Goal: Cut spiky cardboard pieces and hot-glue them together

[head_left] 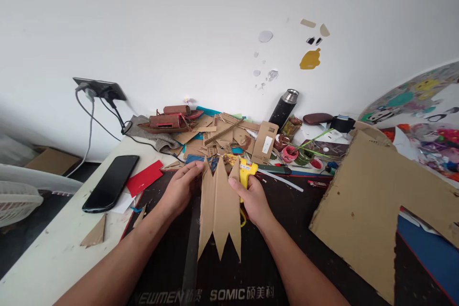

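Both hands hold a folded brown cardboard piece [219, 208] with pointed ends, upright over a black desk mat [287, 229]. My left hand [181, 190] pinches its upper left edge, fingers closed on the cardboard. Gripping the upper right edge is my right hand [251, 198], thumb pressed on the front. A yellow glue gun [246, 172] lies just behind my right hand, partly hidden by it.
A large notched cardboard sheet [362, 210] lies at the right. Cardboard scraps [222, 136], a brown model boat [168, 121], a black flask [285, 107] and paint pots [289, 153] crowd the back. A black phone [111, 182] and red card [144, 178] lie left; cables run to a wall socket [100, 88].
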Tool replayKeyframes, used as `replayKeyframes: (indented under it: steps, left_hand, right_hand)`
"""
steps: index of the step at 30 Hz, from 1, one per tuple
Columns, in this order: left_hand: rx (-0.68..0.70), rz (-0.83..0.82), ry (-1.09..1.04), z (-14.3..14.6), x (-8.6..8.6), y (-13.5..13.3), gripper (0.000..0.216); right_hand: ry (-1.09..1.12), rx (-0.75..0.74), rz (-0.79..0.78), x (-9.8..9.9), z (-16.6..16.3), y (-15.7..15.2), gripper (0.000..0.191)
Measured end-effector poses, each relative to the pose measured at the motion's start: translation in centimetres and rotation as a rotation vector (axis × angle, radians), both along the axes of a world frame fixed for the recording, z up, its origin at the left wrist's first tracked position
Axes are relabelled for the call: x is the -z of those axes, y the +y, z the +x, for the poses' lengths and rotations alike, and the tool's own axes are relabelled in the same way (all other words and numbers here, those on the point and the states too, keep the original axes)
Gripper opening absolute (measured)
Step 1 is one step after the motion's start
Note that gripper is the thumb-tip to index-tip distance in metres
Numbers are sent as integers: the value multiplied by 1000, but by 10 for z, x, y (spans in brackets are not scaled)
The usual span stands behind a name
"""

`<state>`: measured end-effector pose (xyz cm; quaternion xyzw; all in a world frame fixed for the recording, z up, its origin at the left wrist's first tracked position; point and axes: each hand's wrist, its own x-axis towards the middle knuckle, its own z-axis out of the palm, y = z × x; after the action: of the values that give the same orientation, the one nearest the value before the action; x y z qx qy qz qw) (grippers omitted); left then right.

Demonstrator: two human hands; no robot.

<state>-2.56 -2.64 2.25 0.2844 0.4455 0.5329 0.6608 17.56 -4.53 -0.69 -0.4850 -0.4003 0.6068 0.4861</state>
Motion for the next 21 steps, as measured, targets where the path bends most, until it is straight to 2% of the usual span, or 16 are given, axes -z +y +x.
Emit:
replayKeyframes:
  steps: [9, 21]
  left_hand:
    - [137, 95, 129, -5, -6, -1, 40]
    - [188, 187, 211, -12, -4, 3, 34]
  right_hand:
    - [49, 8, -1, -3, 2, -4, 49]
    - [80, 9, -13, -4, 2, -6, 47]
